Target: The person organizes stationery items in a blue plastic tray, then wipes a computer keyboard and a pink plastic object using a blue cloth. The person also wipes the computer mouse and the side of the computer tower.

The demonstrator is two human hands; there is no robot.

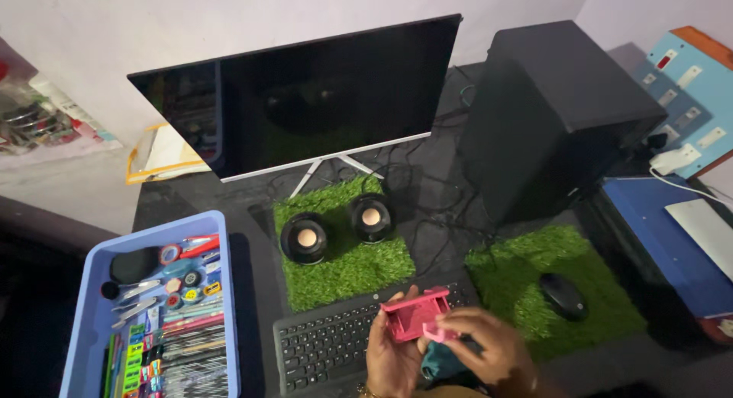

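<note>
Low in the head view, both my hands work over a black keyboard (328,344). My left hand (393,360) grips a flat pink plastic frame-like part (412,315), tilted toward me. Against that part's lower right corner my right hand (489,348) pinches a small lighter pink piece (438,335). A dark teal cloth (437,361) shows under my right hand. The palms and most fingers are partly hidden by each other.
A dark monitor (305,100) stands at the back, with two round speakers (305,239) on a green grass mat (343,268). A black mouse (563,295) lies on a second mat, a black tower (557,116) behind it. A blue tray (92,314) of small tools sits at left.
</note>
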